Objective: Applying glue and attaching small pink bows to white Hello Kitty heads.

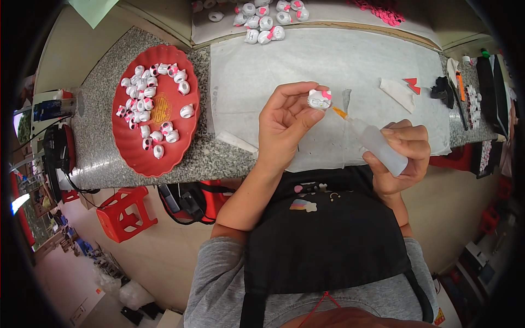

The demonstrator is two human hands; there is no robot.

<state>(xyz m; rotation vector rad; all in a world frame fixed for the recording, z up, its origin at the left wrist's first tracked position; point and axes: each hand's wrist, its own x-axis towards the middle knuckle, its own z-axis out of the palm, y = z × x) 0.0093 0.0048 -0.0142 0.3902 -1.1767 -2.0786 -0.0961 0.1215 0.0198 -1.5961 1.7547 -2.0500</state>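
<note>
Between the thumb and fingers of my left hand (287, 120) is a small white cat-head figurine (318, 100) with a pink bow, its front turned toward me. My right hand (404, 150) is wrapped round a translucent squeeze bottle (380, 145) that tilts up to the left. The bottle's orange nozzle tip (339, 112) is beside the figurine's lower right edge; whether the two touch, I cannot tell. Both hands are raised over a white paper sheet (246, 76) on the worktop.
A red scalloped tray (180, 145) with many similar cat heads stands at left on the granite counter (98, 147). More heads (265, 23) and pink pieces (383, 12) lie along the back shelf. An orange-handled tool (460, 87) is at right. A red stool (126, 213) stands below.
</note>
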